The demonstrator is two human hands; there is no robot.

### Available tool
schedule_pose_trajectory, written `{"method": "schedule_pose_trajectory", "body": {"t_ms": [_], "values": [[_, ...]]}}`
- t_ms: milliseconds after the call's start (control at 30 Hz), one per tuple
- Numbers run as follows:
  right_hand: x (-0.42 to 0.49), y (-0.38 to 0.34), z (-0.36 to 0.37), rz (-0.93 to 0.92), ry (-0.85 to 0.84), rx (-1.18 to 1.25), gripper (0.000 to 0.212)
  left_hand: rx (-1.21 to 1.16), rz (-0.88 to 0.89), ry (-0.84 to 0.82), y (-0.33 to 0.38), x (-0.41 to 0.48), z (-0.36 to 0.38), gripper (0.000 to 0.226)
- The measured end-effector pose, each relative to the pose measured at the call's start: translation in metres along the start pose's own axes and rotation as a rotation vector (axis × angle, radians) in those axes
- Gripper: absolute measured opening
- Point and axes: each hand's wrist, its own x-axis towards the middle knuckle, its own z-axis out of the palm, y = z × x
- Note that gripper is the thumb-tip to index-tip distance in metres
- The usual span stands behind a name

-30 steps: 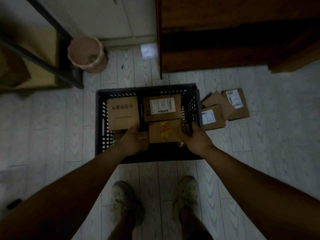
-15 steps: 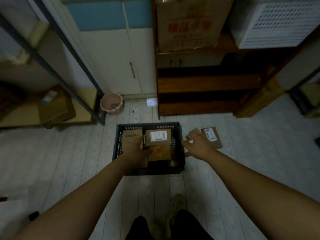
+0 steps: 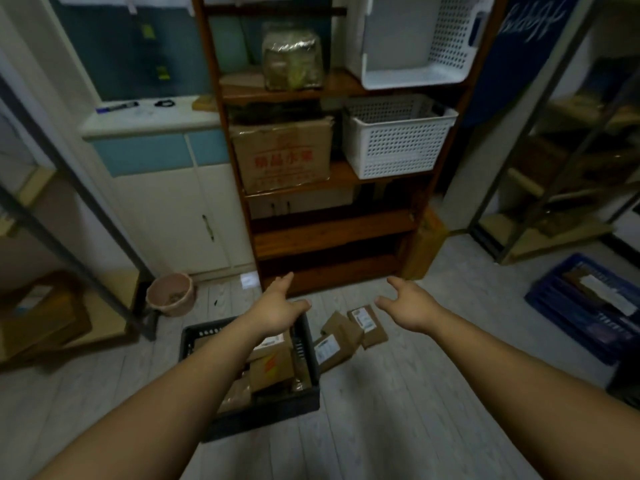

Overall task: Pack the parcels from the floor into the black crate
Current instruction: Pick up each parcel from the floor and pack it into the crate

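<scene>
While the left hand (image 3: 277, 311) and right hand (image 3: 407, 308) are hovering empty, fingers spread, a few parcels (image 3: 346, 336) are lying on the floor (image 3: 415, 393) just beside the crate (image 3: 263, 414). They're looking flat, light and stiff, so gripping opposite edges is probably going to work.

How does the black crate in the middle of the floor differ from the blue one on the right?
The black slatted plastic crate sits before the wooden shelf unit; the blue slatted plastic crate sits beside a metal rack. The person's left arm crosses over the black crate; nothing covers the blue crate. Both stand on the floor holding brown labelled parcels.
</scene>
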Motion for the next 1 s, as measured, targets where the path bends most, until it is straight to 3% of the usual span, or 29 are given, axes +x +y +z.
{"method": "schedule_pose_trajectory", "body": {"t_ms": [433,600,1000], "values": [[0.009,0.159,-0.159,-0.018,0.016,-0.1,0.074,-0.05,0.039,0.002,0.179,0.051,0.136,0.075],[0.039,0.172,-0.187,-0.061,0.04,-0.076,0.072,-0.028,0.026,0.027,0.197,0.079,0.143,0.076],[0.144,0.184,-0.206,-0.04,-0.08,-0.061,0.063,-0.021,-0.068,0.008,0.222,0.222,0.121,0.08]]}}
